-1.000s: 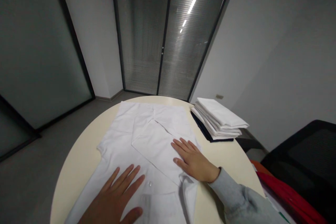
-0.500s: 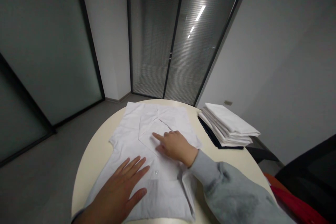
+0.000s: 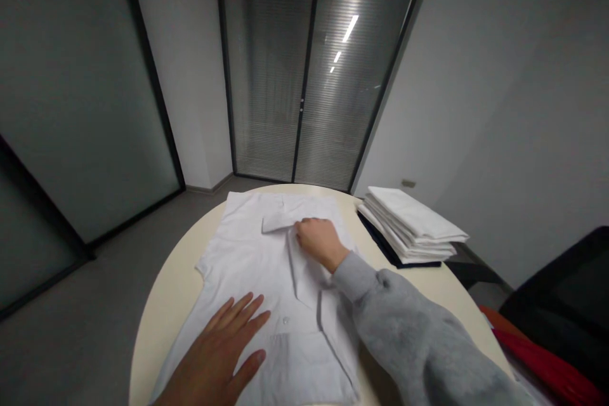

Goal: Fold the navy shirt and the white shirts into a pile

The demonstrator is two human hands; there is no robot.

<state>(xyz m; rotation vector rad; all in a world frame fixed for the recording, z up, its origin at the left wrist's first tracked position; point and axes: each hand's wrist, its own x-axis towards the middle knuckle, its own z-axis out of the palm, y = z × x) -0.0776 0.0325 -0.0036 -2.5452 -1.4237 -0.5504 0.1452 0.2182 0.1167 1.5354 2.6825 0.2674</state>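
A white shirt point(image 3: 252, 266) lies spread over the round table, its collar end away from me and a button at its front. My left hand point(image 3: 228, 346) rests flat on the shirt's lower left part, fingers apart and holding nothing. At the upper middle, my right hand point(image 3: 320, 241) is closed on the shirt's collar point(image 3: 278, 224), which is raised a little and partly turned over. The right fingertips are hidden behind the curled hand. Below that hand, the front edge of the cloth stands up in a fold.
At the back right of the pale round table point(image 3: 164, 295) sits a stack of folded white cloth point(image 3: 412, 222) with a dark piece beneath it. A black chair point(image 3: 566, 292) and a red item point(image 3: 537, 355) are at the right. Glass doors point(image 3: 314, 76) stand beyond.
My right hand went from pointing over the shirt's chest to gripping its collar, moving slightly up and turning the collar flap over. My left hand stays flat on the cloth.
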